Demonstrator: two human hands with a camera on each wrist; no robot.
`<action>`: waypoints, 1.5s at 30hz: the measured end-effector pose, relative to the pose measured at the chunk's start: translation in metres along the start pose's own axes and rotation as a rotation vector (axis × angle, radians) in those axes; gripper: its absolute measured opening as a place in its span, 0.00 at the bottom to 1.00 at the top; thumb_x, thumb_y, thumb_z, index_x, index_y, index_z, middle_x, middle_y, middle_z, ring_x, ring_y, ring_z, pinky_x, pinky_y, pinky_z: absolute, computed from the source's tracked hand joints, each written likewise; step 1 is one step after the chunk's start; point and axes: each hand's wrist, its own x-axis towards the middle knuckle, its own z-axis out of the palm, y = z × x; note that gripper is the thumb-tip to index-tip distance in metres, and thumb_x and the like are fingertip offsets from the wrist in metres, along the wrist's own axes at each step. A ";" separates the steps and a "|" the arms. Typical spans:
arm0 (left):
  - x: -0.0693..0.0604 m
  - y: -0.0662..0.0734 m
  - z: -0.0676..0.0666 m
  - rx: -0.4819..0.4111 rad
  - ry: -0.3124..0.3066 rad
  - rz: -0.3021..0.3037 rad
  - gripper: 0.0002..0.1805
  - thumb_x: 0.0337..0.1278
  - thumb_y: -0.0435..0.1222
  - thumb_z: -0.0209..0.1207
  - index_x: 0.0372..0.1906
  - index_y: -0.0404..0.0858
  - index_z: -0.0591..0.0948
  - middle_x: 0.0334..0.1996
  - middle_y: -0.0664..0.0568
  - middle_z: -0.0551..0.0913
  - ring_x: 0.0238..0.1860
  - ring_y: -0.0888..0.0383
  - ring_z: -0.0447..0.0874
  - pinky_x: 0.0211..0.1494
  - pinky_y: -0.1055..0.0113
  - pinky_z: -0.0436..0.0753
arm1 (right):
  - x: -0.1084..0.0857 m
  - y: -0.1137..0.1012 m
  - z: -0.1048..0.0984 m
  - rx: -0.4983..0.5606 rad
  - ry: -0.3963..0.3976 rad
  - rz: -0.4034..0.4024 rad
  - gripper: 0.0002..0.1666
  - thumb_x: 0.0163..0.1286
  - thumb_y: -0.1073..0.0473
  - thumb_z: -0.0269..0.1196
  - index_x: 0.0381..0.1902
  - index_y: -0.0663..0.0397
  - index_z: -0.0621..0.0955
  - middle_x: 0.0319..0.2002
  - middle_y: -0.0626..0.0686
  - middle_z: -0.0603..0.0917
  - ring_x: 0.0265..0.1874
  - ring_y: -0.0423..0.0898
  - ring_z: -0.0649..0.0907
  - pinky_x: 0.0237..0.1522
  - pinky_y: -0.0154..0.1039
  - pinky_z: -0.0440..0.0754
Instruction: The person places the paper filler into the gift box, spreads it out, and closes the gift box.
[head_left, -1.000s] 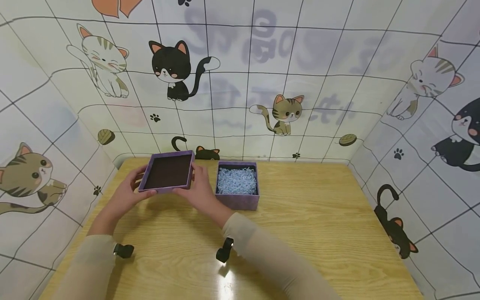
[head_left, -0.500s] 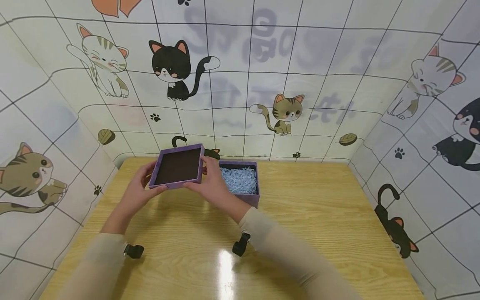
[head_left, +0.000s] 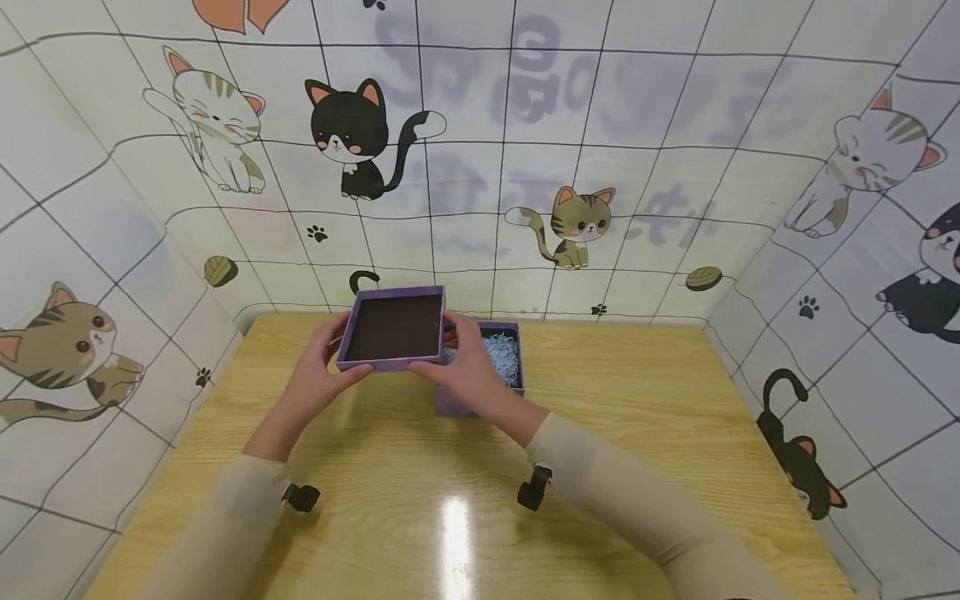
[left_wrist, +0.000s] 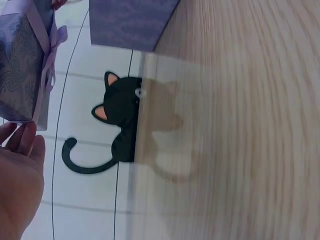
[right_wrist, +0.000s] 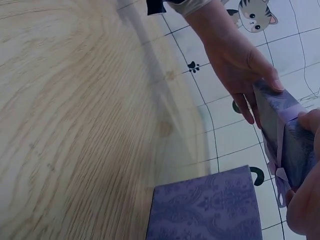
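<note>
A purple box lid [head_left: 396,327] is held up off the table, its dark inside facing the head camera. My left hand [head_left: 318,371] grips its left edge, thumb at the near rim. On the opposite side my right hand [head_left: 471,367] pinches the lid's right edge. A pale ribbon with a bow [left_wrist: 47,47] shows on the lid's outer face in the left wrist view. Behind the lid and right hand stands the purple box base [head_left: 457,403], partly hidden. Light blue shredded paper [head_left: 501,357] fills it. Patterned purple sides of the base [right_wrist: 207,207] appear in the right wrist view.
The wooden table [head_left: 615,417] ends at a wall covering [head_left: 465,192] printed with cartoon cats and grid lines, which rises at the back and both sides. Black wrist cameras [head_left: 303,498] are strapped at both sleeves.
Both hands have carried the lid to the right and slightly up, so it now overlaps the left part of the box base in the head view. The base has stayed in place.
</note>
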 end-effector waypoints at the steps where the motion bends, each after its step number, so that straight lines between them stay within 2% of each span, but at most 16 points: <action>1: 0.002 0.001 0.003 0.000 -0.008 0.011 0.53 0.64 0.32 0.78 0.89 0.45 0.63 0.80 0.45 0.66 0.81 0.45 0.64 0.79 0.71 0.65 | -0.002 0.001 -0.004 0.002 0.001 0.007 0.59 0.72 0.49 0.80 0.89 0.48 0.59 0.79 0.56 0.64 0.71 0.54 0.77 0.65 0.53 0.84; 7: 0.010 0.003 0.022 -0.013 -0.054 0.053 0.55 0.61 0.30 0.80 0.89 0.46 0.63 0.79 0.45 0.66 0.81 0.45 0.64 0.84 0.42 0.63 | -0.014 0.007 -0.028 0.013 0.017 0.009 0.59 0.72 0.51 0.80 0.89 0.49 0.59 0.78 0.56 0.65 0.72 0.57 0.76 0.65 0.57 0.83; 10: 0.012 0.006 0.031 -0.042 -0.074 0.066 0.55 0.60 0.29 0.80 0.89 0.46 0.63 0.78 0.44 0.66 0.81 0.45 0.64 0.84 0.38 0.62 | -0.018 0.010 -0.037 0.004 0.026 -0.023 0.59 0.71 0.53 0.80 0.89 0.51 0.59 0.75 0.57 0.67 0.70 0.57 0.76 0.67 0.57 0.81; 15: 0.016 0.014 0.046 -0.059 -0.109 0.080 0.55 0.61 0.30 0.80 0.89 0.44 0.63 0.76 0.45 0.67 0.81 0.46 0.65 0.85 0.42 0.63 | -0.025 0.021 -0.054 -0.005 0.029 -0.083 0.59 0.71 0.57 0.80 0.88 0.55 0.59 0.74 0.59 0.66 0.67 0.56 0.77 0.72 0.56 0.77; 21: 0.020 0.017 0.059 -0.034 -0.157 0.104 0.57 0.57 0.28 0.82 0.89 0.43 0.63 0.77 0.45 0.68 0.81 0.42 0.66 0.85 0.41 0.62 | -0.038 0.032 -0.074 0.031 0.013 -0.064 0.57 0.72 0.59 0.79 0.88 0.54 0.60 0.78 0.59 0.64 0.69 0.57 0.76 0.73 0.59 0.75; 27: 0.025 0.021 0.069 0.007 -0.193 0.150 0.59 0.53 0.30 0.84 0.88 0.42 0.65 0.78 0.45 0.70 0.79 0.42 0.69 0.84 0.41 0.64 | -0.046 0.039 -0.090 0.034 0.019 -0.080 0.56 0.72 0.58 0.80 0.88 0.52 0.62 0.77 0.57 0.66 0.70 0.58 0.75 0.76 0.62 0.71; 32: 0.030 0.020 0.074 0.059 -0.208 0.207 0.59 0.52 0.32 0.85 0.88 0.44 0.65 0.77 0.48 0.72 0.77 0.45 0.72 0.81 0.40 0.67 | -0.050 0.047 -0.101 0.040 0.026 -0.123 0.54 0.71 0.62 0.80 0.87 0.53 0.64 0.77 0.57 0.68 0.68 0.62 0.75 0.76 0.63 0.70; 38: 0.032 0.018 0.080 0.102 -0.208 0.248 0.58 0.54 0.33 0.85 0.88 0.44 0.66 0.77 0.50 0.73 0.75 0.46 0.74 0.78 0.39 0.71 | -0.053 0.054 -0.110 0.028 0.008 -0.143 0.59 0.68 0.64 0.81 0.89 0.51 0.62 0.76 0.57 0.67 0.69 0.58 0.75 0.76 0.61 0.71; 42: 0.032 0.020 0.082 0.085 -0.208 0.254 0.58 0.54 0.32 0.85 0.88 0.44 0.66 0.77 0.50 0.73 0.76 0.48 0.73 0.79 0.39 0.71 | -0.054 0.057 -0.116 0.017 -0.011 -0.207 0.65 0.62 0.70 0.83 0.90 0.53 0.60 0.74 0.60 0.67 0.69 0.57 0.74 0.77 0.58 0.71; 45: 0.033 0.020 0.083 0.073 -0.205 0.252 0.58 0.53 0.32 0.85 0.88 0.45 0.67 0.76 0.50 0.74 0.76 0.49 0.73 0.79 0.40 0.71 | -0.055 0.060 -0.119 0.000 -0.015 -0.273 0.65 0.61 0.76 0.81 0.89 0.56 0.61 0.73 0.62 0.68 0.69 0.58 0.75 0.77 0.53 0.73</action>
